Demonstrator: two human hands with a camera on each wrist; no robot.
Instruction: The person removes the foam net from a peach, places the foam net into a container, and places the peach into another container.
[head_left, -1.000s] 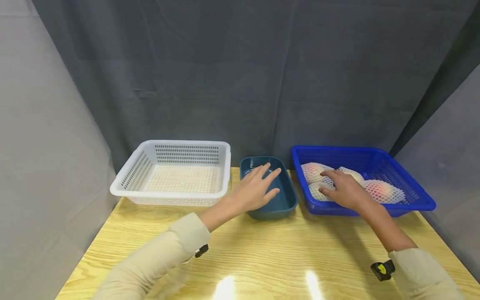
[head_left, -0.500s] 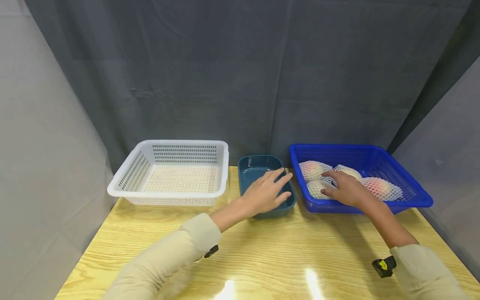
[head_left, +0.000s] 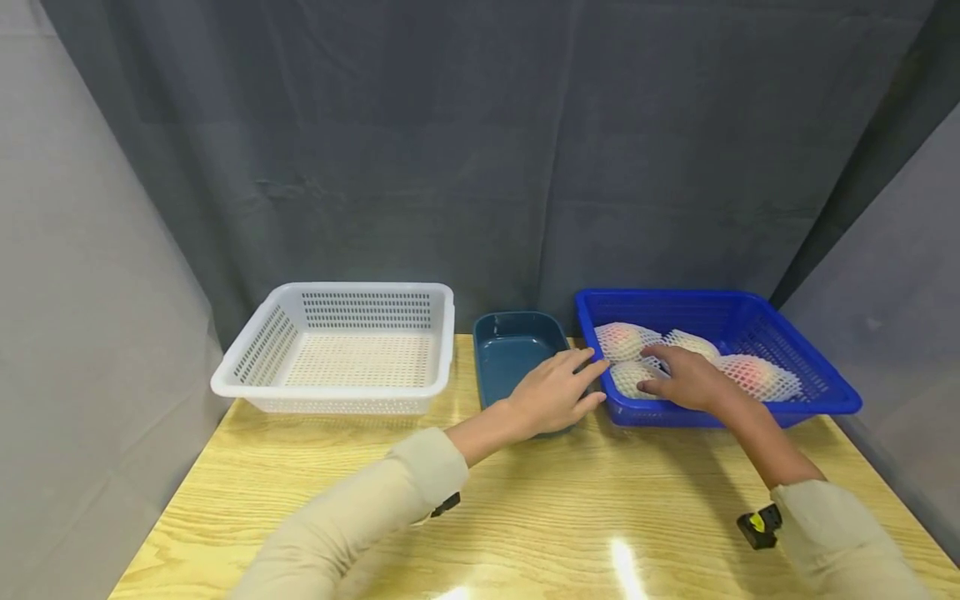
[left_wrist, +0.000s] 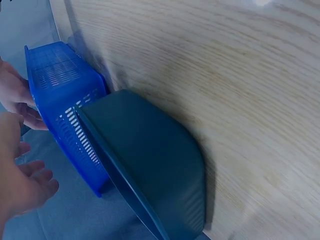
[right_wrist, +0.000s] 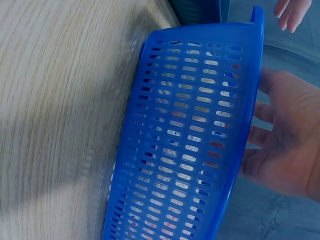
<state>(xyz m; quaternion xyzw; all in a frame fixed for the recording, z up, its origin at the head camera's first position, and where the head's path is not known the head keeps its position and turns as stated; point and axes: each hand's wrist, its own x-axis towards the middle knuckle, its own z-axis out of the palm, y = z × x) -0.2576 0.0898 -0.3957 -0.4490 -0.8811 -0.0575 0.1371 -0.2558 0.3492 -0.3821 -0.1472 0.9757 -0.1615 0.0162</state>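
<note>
My left hand [head_left: 557,393] hovers over the right side of the dark teal tray [head_left: 517,354], fingers spread and pointing at the blue basket [head_left: 817,408]. Nothing is in it. My right hand [head_left: 690,379] reaches over the basket's front rim, thumb and forefinger apart beside the front-left fruit [head_left: 628,379] in a white foam net. In the right wrist view its fingertips [right_wrist: 250,162] dip behind the basket wall. More netted fruits lie inside: one with a pink blush [head_left: 622,340] at the back left, a pale one [head_left: 693,343] behind the hand, and a blushed one [head_left: 757,377] to the right.
A white slotted basket [head_left: 337,400] stands on the left of the wooden table [head_left: 525,517]. The teal tray sits between the two baskets. A dark grey curtain [head_left: 420,150] hangs behind them, with light grey cloth walls [head_left: 97,292] at the sides.
My left hand has moved right across the teal tray toward the blue basket. My right hand stays over the front-left fruit, nearly still. The view has shifted slightly.
</note>
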